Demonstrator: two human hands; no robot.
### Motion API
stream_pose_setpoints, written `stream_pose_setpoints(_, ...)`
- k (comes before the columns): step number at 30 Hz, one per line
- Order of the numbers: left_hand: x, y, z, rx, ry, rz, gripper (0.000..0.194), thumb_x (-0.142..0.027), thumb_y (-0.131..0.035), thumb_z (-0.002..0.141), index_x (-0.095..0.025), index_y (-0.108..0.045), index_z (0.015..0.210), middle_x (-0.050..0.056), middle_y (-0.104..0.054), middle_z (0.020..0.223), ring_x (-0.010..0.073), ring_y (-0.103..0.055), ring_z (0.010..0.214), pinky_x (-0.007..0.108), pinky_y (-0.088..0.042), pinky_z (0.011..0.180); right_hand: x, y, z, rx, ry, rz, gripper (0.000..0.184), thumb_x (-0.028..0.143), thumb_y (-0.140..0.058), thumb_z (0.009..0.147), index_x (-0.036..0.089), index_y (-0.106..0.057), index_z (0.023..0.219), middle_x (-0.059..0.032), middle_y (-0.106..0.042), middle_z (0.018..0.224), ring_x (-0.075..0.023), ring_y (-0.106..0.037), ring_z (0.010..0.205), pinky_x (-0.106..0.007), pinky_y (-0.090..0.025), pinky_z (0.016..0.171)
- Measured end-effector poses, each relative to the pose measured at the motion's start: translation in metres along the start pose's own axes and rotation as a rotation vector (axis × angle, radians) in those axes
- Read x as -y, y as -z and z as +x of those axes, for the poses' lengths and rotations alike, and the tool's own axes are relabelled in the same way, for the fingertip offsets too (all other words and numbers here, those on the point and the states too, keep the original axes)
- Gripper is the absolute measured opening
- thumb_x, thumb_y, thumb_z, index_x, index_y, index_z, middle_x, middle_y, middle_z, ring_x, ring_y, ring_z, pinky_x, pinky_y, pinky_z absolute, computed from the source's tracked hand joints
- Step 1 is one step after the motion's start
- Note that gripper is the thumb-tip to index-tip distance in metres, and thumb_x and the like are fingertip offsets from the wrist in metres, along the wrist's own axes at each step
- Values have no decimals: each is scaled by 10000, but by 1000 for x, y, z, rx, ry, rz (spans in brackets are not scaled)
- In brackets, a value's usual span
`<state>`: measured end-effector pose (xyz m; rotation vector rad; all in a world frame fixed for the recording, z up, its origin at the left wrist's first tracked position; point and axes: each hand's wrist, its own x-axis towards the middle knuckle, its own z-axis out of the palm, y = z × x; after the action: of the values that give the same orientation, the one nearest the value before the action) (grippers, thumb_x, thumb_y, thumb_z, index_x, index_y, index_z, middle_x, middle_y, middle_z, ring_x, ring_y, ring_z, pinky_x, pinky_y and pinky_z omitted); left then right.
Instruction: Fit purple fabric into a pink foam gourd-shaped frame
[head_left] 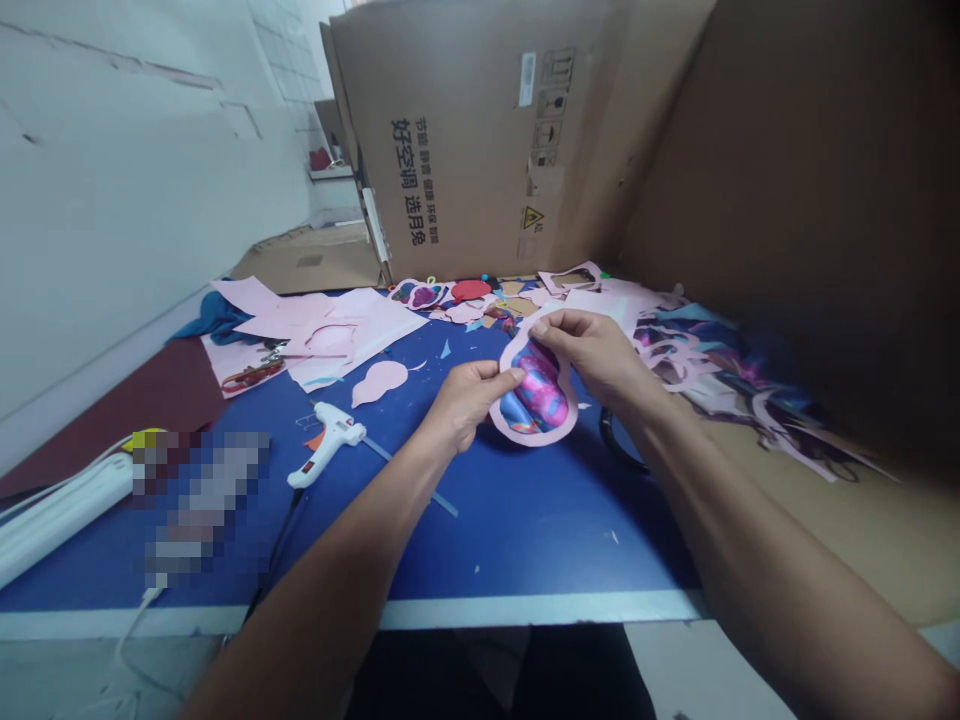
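Above the blue table [525,560] I hold up a gourd-shaped cutout [541,388] with a pale pink border and a shiny purple and blue middle. My left hand [471,398] pinches its left edge, thumb on the front. At the upper right, my right hand [581,345] grips the narrower end between thumb and fingers. A plain pink gourd-shaped piece [381,382] lies on the table to the left. Nearer me is a white glue gun [328,440] with a clear glue stick [412,477] at its back.
Pink sheets [300,325] and scissors [259,370] lie at the back left. Coloured scraps [697,350] cover the right side. A large cardboard box [480,130] stands behind. A black ring-shaped thing [619,445] is partly hidden by my right arm. A power strip [67,510] sits front left.
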<state>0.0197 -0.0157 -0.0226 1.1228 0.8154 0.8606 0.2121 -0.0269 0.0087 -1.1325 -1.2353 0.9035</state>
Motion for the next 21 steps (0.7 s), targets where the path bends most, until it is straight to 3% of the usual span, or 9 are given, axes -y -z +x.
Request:
stream_pose_setpoints(6,0,0,0,15,5,-59,391,-408,-1022,682,-135,-822,878,73,-810,806,173,-722,653,305,-590,698,-2,-5,-1,36,4,-15,384,545,-944,729,218,-747,776,-10,-690,741,-156,-545,663,-308,-460,629)
stream_pose_setpoints(13,-1,-4,-1,-61,45,-55,435,-366,-1076,579,-123,-804,816,73,-792,749,179,-703,615,312,-586,637,3,-10,-6,63,-17,-12,375,529,-939,748,206,-754,793,-18,-703,762,-154,-564,677,-306,-459,643)
stream_pose_setpoints(21,-5,-4,-2,-8,81,-134,444,-285,-1079,568,-120,-803,875,61,-794,771,147,-700,622,273,-571,653,5,-15,-9,113,-30,-28,352,503,-926,745,202,-746,771,-2,-678,710,-140,-531,630,-289,-422,588)
